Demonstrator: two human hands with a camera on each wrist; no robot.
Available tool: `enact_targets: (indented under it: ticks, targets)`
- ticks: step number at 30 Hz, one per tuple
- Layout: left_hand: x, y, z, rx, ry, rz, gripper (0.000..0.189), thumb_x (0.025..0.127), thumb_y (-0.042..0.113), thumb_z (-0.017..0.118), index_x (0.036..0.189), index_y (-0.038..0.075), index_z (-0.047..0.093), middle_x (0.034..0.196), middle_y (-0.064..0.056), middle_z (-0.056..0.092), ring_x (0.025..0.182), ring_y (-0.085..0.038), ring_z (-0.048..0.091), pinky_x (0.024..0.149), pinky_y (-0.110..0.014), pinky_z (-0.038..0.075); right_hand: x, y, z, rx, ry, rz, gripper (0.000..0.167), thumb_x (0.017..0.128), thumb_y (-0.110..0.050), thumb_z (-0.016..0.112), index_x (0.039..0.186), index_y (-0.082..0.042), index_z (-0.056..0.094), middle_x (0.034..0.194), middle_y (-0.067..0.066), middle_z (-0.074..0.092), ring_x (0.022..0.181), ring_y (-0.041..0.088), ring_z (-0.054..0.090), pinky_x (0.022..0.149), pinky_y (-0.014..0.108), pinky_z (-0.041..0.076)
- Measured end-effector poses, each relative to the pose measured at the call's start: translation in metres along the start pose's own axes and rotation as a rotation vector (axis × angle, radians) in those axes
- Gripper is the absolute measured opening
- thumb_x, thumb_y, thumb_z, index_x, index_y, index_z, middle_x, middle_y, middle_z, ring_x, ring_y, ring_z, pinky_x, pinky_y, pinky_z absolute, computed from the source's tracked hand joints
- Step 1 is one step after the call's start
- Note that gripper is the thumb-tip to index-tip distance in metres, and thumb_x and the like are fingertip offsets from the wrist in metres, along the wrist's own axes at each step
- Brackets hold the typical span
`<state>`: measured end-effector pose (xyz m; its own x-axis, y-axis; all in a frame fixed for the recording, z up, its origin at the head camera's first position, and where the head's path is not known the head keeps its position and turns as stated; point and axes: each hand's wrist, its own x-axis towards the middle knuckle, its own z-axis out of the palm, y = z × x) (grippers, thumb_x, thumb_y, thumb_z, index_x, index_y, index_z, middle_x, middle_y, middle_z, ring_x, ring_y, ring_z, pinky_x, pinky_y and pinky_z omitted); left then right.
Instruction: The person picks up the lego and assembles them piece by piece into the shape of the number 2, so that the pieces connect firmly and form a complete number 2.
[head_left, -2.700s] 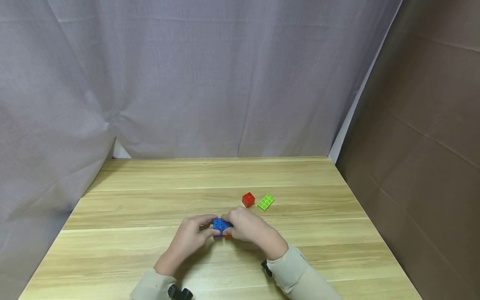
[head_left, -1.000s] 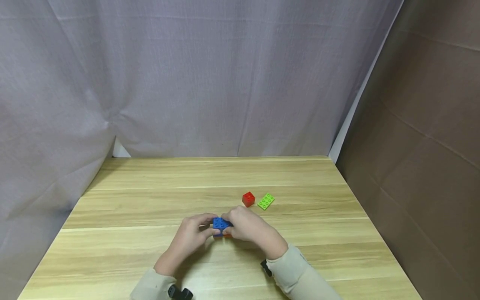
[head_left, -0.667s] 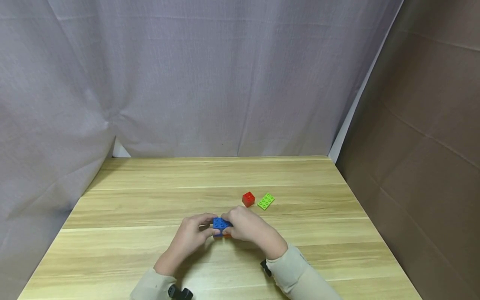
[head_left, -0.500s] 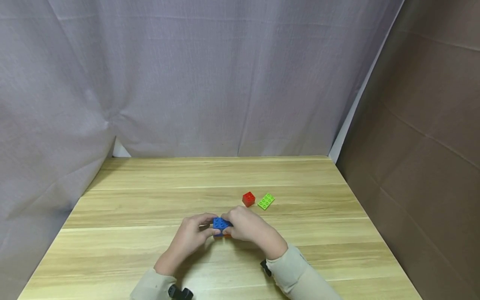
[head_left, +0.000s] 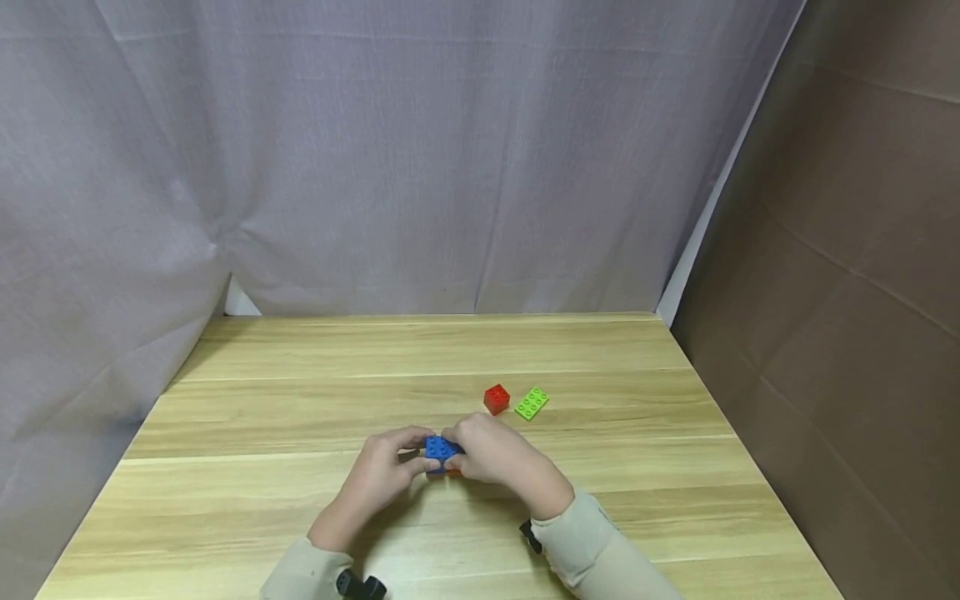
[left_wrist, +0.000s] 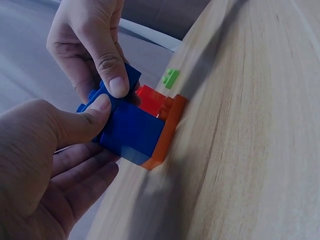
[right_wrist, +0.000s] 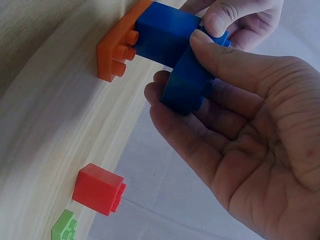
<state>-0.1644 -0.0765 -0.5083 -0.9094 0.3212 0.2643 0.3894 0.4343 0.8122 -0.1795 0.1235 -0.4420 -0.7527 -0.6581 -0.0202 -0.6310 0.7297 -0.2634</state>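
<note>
A small stack of toy building bricks stands between the two hands. At its bottom is a flat orange brick (right_wrist: 112, 52), with a blue brick (left_wrist: 132, 130) on its left half and several bare orange studs to the right. Across the top lies another blue brick (right_wrist: 182, 85), jutting rightward over those studs. My right hand (head_left: 497, 452) pinches this upper brick's right end between thumb and fingers. From the left, my left hand (head_left: 382, 471) grips the stack near the top, its thumb at the upper brick and its other fingers behind.
On the wooden table (head_left: 300, 400), a red brick (head_left: 497, 399) stands just beyond the right hand. To its right lies a flat light green brick (head_left: 532, 403). Grey cloth (head_left: 375, 167) hangs behind the table, and darker cloth (head_left: 840, 250) on the right.
</note>
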Motion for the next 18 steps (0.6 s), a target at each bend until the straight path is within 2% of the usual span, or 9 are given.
enact_targets:
  ticks: [6,18]
  targets:
    - [0.0003,0.0005,-0.0002,-0.007,-0.016,-0.027,0.036,0.082,0.015,0.083,0.117,0.015,0.072,0.11,0.001,0.074,0.102,-0.014,0.07,0.09,-0.026,0.056,-0.0005,-0.0006,-0.0011,0.0,0.001,0.0,0.011,0.089,-0.019,0.079,0.089,-0.012,0.069,0.069,-0.01,0.056,0.062,0.005,0.049,0.055,0.017,0.042]
    - [-0.0012,-0.0006,0.002,-0.038,-0.01,-0.033,0.036,0.082,0.011,0.083,0.116,0.012,0.071,0.114,-0.002,0.072,0.105,-0.02,0.069,0.09,-0.028,0.057,0.0004,-0.0006,-0.0006,-0.002,0.002,0.003,0.015,0.088,-0.019,0.079,0.082,-0.013,0.067,0.067,-0.011,0.053,0.061,0.005,0.046,0.054,0.018,0.041]
